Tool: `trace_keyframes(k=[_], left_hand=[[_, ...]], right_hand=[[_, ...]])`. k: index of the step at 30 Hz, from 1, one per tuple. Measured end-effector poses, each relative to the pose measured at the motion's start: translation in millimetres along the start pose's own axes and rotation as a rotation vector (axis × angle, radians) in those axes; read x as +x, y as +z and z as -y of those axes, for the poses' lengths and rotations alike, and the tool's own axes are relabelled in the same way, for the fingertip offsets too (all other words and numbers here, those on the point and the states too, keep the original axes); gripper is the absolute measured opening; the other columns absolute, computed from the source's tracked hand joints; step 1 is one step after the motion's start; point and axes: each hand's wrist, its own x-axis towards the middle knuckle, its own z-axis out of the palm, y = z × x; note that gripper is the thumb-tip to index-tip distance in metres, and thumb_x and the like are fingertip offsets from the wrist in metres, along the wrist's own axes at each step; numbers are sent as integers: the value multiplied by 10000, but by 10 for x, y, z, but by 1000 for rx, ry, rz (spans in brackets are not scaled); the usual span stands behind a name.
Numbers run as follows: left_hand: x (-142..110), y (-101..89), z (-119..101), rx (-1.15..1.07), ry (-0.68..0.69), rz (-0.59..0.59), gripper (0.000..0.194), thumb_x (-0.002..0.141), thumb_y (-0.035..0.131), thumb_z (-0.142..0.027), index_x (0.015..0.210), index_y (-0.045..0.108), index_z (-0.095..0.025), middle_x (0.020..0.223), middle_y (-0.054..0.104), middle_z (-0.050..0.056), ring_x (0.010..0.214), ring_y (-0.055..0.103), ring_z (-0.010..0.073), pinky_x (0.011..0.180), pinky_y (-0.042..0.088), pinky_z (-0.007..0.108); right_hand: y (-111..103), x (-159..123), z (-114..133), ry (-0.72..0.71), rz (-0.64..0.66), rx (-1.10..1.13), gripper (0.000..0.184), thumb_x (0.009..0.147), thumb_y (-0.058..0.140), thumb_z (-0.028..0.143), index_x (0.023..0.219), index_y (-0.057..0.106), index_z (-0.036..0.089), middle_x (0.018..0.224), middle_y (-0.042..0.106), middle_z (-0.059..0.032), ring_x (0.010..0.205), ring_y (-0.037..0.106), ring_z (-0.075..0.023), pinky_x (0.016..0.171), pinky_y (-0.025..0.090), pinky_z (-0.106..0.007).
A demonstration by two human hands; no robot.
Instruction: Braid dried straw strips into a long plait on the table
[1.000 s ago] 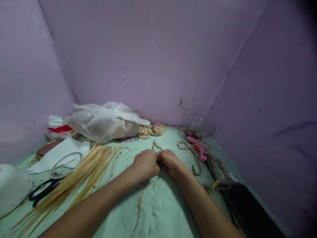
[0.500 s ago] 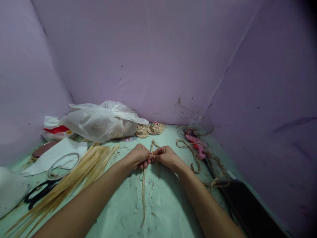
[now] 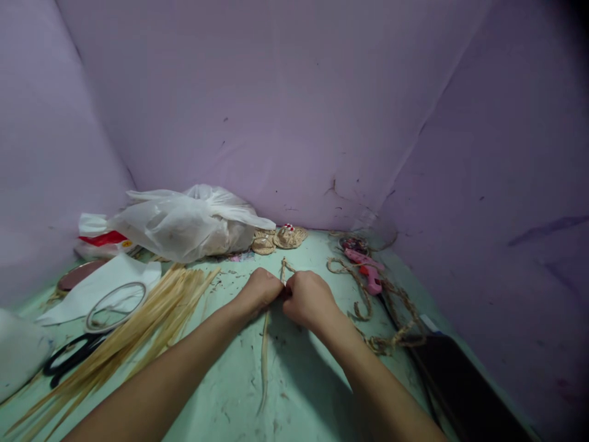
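Observation:
My left hand (image 3: 261, 290) is closed in a fist around a plaited cord of natural fibre (image 3: 283, 269), whose thin looped end sticks up beyond my knuckles. Against it, my right hand (image 3: 308, 297) is closed too, turned with its back towards me, gripping the same cord. The fingertips and the part of the cord between them are hidden. From under my left hand a loose pale fibre strip (image 3: 265, 368) trails down over the green table (image 3: 230, 374).
To the left lie a bundle of dry fibre strips (image 3: 133, 328), black-handled scissors (image 3: 69, 362) and a wire ring (image 3: 115, 307). Behind are a white plastic bag (image 3: 184, 224) and small woven hats (image 3: 289, 238). On the right are a pink glue gun (image 3: 370, 273), twisted rope (image 3: 391, 344) and a black object (image 3: 464, 387).
My right hand has rolled over, so its back now faces me and its fingers have tucked out of sight. My left hand has barely shifted.

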Motion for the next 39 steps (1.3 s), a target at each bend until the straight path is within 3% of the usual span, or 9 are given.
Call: trace_keyframes(k=[4,10,15,17,19,22,28,35,39], left_hand=[[-58,-34,-63,-117,-122,61,162,516,449,-112,408,342,-171,296,318,-42,280,257,52,337,149,201],[-39,-182,-11,-136,-15,249,122,496,480,-137,421,386,-157,289,281,-72,264,196,29,317,87,184],[4,-263,10,-171,1,361,147,513,552,-210,475,421,-156,336,308,-79,276,183,22,304,61,186],[10,-268,12,-179,1,382,129,518,554,-210,496,440,-154,342,305,-83,275,178,22,301,65,186],[16,-262,20,-180,15,384,126,524,539,-203,490,427,-158,346,304,-82,275,180,23,301,67,186],[21,-242,38,-156,28,368,75,527,495,-183,489,435,-158,348,312,-76,272,189,29,305,73,190],[-22,-229,-5,145,103,290,110,551,460,-154,451,502,-141,341,384,-30,290,270,60,340,177,211],[-294,-203,-187,592,173,-113,20,511,592,-162,503,574,-159,476,507,33,560,515,174,507,315,235],[-507,9,-161,584,241,-162,74,541,582,-133,608,595,-160,592,551,66,720,558,221,617,359,256]], right_hand=[[-28,-63,83,-85,13,-27,262,621,494,199,782,695,154,735,664,-144,665,603,-222,525,360,-257],[-82,-37,5,-184,120,118,167,617,533,208,664,691,179,632,642,-75,576,549,-156,477,305,-228],[-60,156,-282,158,-78,479,220,691,501,303,685,669,160,578,588,-36,532,492,-114,473,305,-211],[-3,206,-303,267,8,712,163,671,516,231,675,643,130,569,575,-34,511,486,-101,484,335,-204],[66,221,-260,315,228,1006,115,658,503,163,638,604,113,545,560,-28,471,478,-86,488,368,-201],[165,215,-172,304,401,1229,107,646,478,119,579,562,108,488,527,-6,389,422,-60,428,346,-185],[311,244,-175,349,216,1051,44,550,528,113,511,547,114,369,415,52,322,281,-35,347,174,-187],[302,212,-144,418,278,1174,49,536,507,131,488,515,126,316,303,72,296,200,-37,336,108,-204],[298,196,-127,464,296,1232,63,519,449,91,503,487,139,309,269,80,290,194,-39,332,116,-192]])
